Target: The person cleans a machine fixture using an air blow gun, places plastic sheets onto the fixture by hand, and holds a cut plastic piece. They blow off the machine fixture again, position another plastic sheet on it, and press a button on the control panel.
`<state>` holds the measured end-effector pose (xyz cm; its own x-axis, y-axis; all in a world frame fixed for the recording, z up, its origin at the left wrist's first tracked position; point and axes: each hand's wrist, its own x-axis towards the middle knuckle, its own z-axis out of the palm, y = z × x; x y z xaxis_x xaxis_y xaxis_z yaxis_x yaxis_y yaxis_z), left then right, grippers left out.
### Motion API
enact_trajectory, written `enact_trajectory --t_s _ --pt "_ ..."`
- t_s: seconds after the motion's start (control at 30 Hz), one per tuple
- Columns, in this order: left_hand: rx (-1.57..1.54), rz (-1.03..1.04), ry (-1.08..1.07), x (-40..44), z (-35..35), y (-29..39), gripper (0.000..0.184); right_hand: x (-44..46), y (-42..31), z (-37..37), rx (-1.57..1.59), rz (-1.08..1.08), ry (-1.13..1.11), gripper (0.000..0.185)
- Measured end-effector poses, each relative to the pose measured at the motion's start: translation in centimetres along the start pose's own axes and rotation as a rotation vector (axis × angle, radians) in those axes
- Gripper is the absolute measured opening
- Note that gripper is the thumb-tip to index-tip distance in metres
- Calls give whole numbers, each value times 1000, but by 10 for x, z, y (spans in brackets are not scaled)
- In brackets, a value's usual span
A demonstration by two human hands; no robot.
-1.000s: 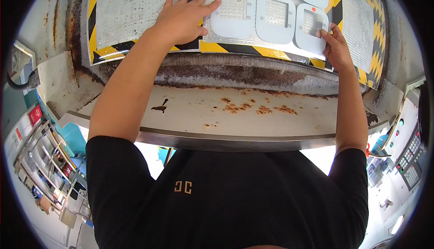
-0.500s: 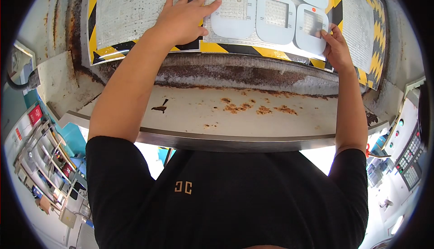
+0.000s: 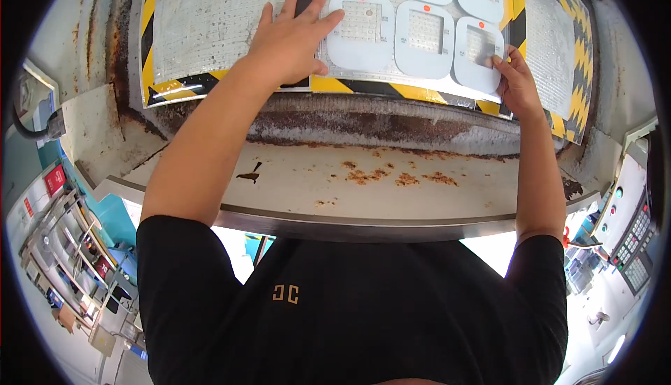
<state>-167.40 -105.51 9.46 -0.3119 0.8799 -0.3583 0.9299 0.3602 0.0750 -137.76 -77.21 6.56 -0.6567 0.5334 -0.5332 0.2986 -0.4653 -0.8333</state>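
Several white rounded plates with rectangular cut-outs and orange dots lie in rows on a clear, gridded bed bordered by yellow-black striped tape [image 3: 332, 85]. My left hand [image 3: 286, 42] is open, its fingers spread over the bed's left divider. Its fingertip and thumb reach the left edge of the lower-left plate [image 3: 361, 56]. My right hand [image 3: 519, 81] pinches the right edge of the lower-right plate [image 3: 470, 74] between thumb and fingers. Between those two sits the lower-middle plate [image 3: 423, 65]. Some of my right fingers are hidden beneath or behind the edge.
A rusty, worn ledge [image 3: 314, 168] with a metal front rim [image 3: 363, 225] runs between my body and the bed. At the right is a machine control panel [image 3: 636, 238] with keys. A rack [image 3: 66, 245] with assorted items stands at lower left.
The whole view has shifted slightly, so the bed, plates and ledge appear a little lower. Both hands keep about the same places on the plates.
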Motion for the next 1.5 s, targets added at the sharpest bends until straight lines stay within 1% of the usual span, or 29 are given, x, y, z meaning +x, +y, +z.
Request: enact_trajectory --t_s 0.1,0.23,0.47,0.6,0.7,1.5 --pt "-48 14 3 -1 -5 -1 89 1 0 -2 18 0 -2 25" --pt "-75 8 -64 -1 -13 -1 92 0 -2 0 30 18 16 24" --pt "-101 4 -118 -1 -19 -1 92 -4 -6 5 44 17 7 22" --pt "-112 5 -138 0 -22 -2 93 -4 -7 8 51 12 22 16" --pt "-109 0 -155 0 -25 -1 94 -5 -6 7 70 14 11 18" --pt "-117 10 -166 0 -28 -1 96 -9 -16 15 61 46 47 18"
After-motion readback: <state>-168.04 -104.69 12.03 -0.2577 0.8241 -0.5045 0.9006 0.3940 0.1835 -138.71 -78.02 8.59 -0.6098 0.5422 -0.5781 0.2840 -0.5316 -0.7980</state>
